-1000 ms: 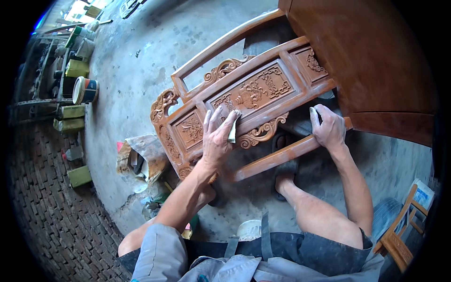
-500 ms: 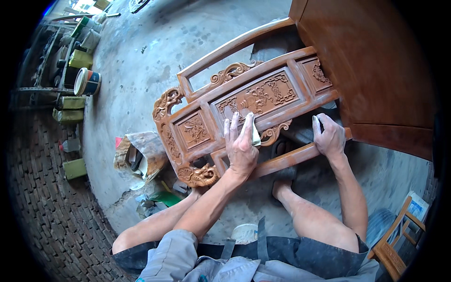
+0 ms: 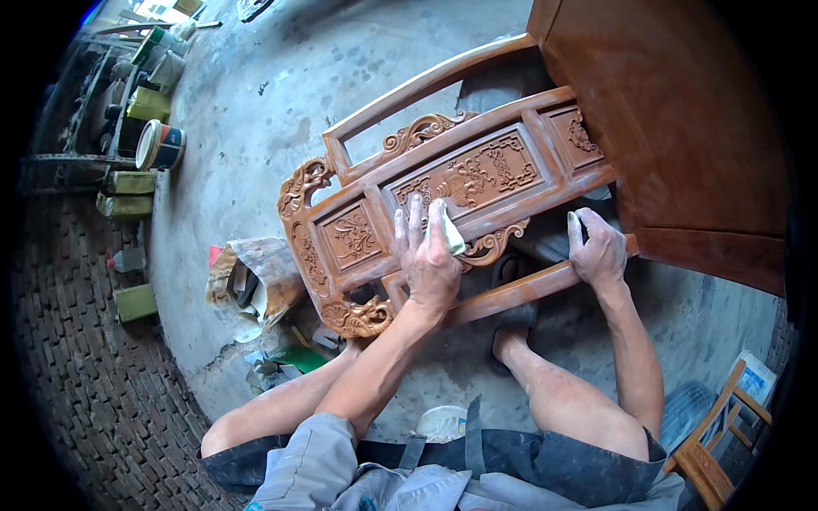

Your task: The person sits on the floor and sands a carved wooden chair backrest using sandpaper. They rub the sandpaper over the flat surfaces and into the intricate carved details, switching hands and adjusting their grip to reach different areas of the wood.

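Observation:
A carved brown wooden chair part (image 3: 520,194), with relief panels and scrolled edges, lies tilted in front of me. My left hand (image 3: 429,266) rests on the frame below its middle panel, fingers stretched along the wood. Between its thumb side and the frame is a folded pale sheet, probably sandpaper (image 3: 452,237), partly hidden by the fingers. My right hand (image 3: 600,249) is closed round the right end of the nearer wooden rail (image 3: 520,292). Whitish dust covers the fingers and streaks the frame.
A large smooth wooden panel (image 3: 673,128) stands at the right. On the concrete floor at left is an open sack (image 3: 260,277). A paint bucket (image 3: 160,146) and yellow-green cans (image 3: 136,304) line the left side. A small wooden chair (image 3: 711,451) is at lower right.
My left hand has slid a little to the left along the frame with the folded sheet. My right hand stays on the rail.

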A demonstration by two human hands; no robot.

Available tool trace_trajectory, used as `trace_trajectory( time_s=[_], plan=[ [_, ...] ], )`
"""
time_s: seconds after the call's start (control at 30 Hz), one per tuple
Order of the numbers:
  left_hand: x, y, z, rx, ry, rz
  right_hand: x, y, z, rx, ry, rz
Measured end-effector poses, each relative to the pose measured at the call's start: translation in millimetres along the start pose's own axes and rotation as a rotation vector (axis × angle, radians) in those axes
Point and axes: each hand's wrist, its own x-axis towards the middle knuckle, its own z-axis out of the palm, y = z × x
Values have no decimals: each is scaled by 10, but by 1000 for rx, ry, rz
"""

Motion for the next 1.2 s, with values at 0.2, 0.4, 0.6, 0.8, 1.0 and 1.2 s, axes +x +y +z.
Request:
trace_trajectory(
  time_s=[0.2,0.4,0.6,0.8,1.0,1.2],
  plan=[
    [107,-78,13,-12,-2,10,-22,10,-7,-1,-5,2],
    [328,-300,3,-24,-14,76,-14,12,38,24,13,-21],
    [300,-318,31,-138,-45,84,2,9,1,7,15,-22],
    [270,-529,-26,-120,-81,205,19,17,-21,-2,8,-21],
    [370,-474,48,-164,-72,205,-13,-23,-4,7,15,-18],
    [483,-434,-11,-231,-115,204,11,-13,17,9,5,-12]
  ],
)
